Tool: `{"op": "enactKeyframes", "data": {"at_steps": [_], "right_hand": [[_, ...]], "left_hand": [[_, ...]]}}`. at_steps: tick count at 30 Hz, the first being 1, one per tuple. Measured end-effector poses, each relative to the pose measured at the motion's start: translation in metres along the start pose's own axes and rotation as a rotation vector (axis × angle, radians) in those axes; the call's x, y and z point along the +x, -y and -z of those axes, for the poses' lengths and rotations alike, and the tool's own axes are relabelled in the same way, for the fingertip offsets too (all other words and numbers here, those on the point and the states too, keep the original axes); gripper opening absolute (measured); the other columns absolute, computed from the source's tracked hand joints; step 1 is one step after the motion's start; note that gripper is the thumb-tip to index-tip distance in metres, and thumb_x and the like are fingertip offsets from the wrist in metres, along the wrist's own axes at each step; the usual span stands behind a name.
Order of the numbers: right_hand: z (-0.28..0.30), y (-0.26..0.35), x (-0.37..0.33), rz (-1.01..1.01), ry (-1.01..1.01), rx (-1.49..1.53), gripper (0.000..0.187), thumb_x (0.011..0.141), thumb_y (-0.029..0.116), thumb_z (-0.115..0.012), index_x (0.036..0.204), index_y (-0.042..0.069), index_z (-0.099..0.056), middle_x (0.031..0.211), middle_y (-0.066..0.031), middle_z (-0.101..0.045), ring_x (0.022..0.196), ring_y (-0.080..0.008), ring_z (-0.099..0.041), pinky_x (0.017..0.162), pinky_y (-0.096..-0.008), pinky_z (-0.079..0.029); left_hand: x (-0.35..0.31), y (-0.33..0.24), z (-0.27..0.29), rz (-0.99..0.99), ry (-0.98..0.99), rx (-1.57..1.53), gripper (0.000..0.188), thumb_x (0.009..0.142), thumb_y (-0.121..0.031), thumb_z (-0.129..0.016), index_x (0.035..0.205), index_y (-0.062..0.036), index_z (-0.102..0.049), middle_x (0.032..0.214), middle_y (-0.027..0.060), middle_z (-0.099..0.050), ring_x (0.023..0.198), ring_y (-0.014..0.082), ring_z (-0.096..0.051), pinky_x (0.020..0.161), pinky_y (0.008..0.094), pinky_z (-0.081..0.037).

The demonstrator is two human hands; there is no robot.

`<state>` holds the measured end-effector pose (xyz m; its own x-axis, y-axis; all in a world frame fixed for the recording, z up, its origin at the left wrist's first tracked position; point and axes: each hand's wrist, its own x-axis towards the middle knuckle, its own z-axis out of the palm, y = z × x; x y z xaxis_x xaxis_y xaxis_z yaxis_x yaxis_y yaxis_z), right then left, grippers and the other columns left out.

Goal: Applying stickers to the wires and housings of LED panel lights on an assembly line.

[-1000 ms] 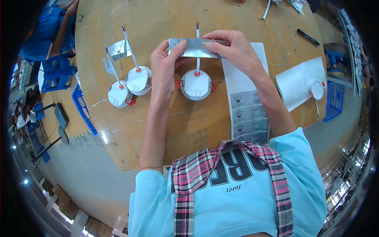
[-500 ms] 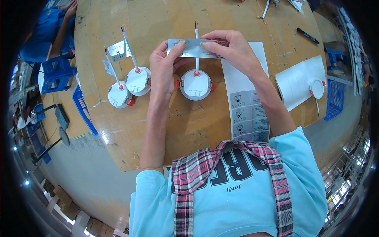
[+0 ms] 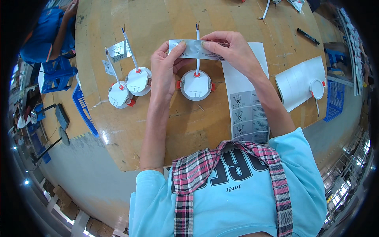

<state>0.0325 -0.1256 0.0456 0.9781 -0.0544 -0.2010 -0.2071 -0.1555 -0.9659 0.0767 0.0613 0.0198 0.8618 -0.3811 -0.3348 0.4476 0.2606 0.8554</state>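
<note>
Silver rectangular printed label (image 3: 192, 49) spans the gap between a worker's bare hands, the left hand (image 3: 162, 62) pinching one end under its thumb and the right hand (image 3: 233, 47) gripping the other. It crosses the slim white cable (image 3: 197, 65) of a round white plastic lamp with red-tipped side clips (image 3: 195, 87), lying just below on a worn brown tabletop (image 3: 197, 130). At left sit two similar round white lamps with silver tags on their cables (image 3: 138, 83); at right, partly under the forearm, lies a long white backing sheet bearing silver labels (image 3: 238, 79), with a black marker pen (image 3: 308, 36) farther off.
</note>
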Motion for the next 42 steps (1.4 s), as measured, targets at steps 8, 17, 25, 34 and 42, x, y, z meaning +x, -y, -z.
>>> {"op": "enactKeyframes", "data": {"at_steps": [8, 17, 25, 34, 42], "right_hand": [[0.001, 0.0, 0.0, -0.022, 0.006, -0.012, 0.027, 0.087, 0.016, -0.064, 0.102, -0.005, -0.068, 0.088, -0.0092, -0.068, 0.082, -0.0143, -0.064, 0.075, -0.0269, -0.051], [0.005, -0.011, 0.004, 0.0, -0.003, -0.076, 0.032, 0.095, 0.027, -0.059, 0.105, -0.001, -0.069, 0.087, -0.0006, -0.066, 0.08, -0.0062, -0.056, 0.073, -0.0223, -0.045], [0.011, -0.011, 0.006, 0.046, 0.0, -0.131, 0.038, 0.093, 0.034, -0.059, 0.101, -0.002, -0.069, 0.077, -0.0031, -0.061, 0.074, -0.0106, -0.053, 0.068, -0.0262, -0.043], [0.007, 0.01, 0.023, 0.078, -0.044, -0.363, 0.04, 0.084, 0.036, -0.068, 0.088, -0.003, -0.07, 0.066, -0.0067, -0.059, 0.062, -0.0129, -0.053, 0.055, -0.0295, -0.043], [0.007, 0.001, 0.02, 0.067, -0.066, -0.208, 0.038, 0.085, 0.034, -0.067, 0.084, -0.003, -0.07, 0.065, -0.0049, -0.06, 0.061, -0.0105, -0.052, 0.056, -0.0281, -0.042]], "left_hand": [[-0.001, 0.0, 0.0, -0.004, 0.018, -0.04, 0.018, 0.093, -0.013, -0.06, 0.104, 0.0012, -0.062, 0.093, 0.0104, -0.069, 0.082, 0.0145, -0.068, 0.075, 0.0284, -0.058], [-0.002, 0.003, -0.001, 0.012, 0.031, -0.062, 0.02, 0.093, -0.015, -0.06, 0.105, 0.0016, -0.062, 0.092, 0.0096, -0.068, 0.081, 0.0136, -0.068, 0.075, 0.029, -0.058], [-0.002, 0.003, -0.003, 0.016, 0.044, -0.083, 0.021, 0.094, -0.016, -0.06, 0.105, 0.0018, -0.062, 0.093, 0.0093, -0.068, 0.082, 0.0135, -0.067, 0.076, 0.0295, -0.058], [-0.006, 0.001, -0.011, 0.007, 0.053, -0.027, 0.024, 0.096, -0.02, -0.057, 0.106, 0.0021, -0.061, 0.095, 0.0105, -0.067, 0.084, 0.0146, -0.067, 0.077, 0.0298, -0.057], [-0.033, 0.004, -0.013, -0.092, -0.121, 0.139, 0.05, 0.094, -0.026, -0.061, 0.123, 0.0087, -0.042, 0.102, 0.0168, -0.066, 0.092, 0.0221, -0.066, 0.086, 0.0317, -0.053]]}}
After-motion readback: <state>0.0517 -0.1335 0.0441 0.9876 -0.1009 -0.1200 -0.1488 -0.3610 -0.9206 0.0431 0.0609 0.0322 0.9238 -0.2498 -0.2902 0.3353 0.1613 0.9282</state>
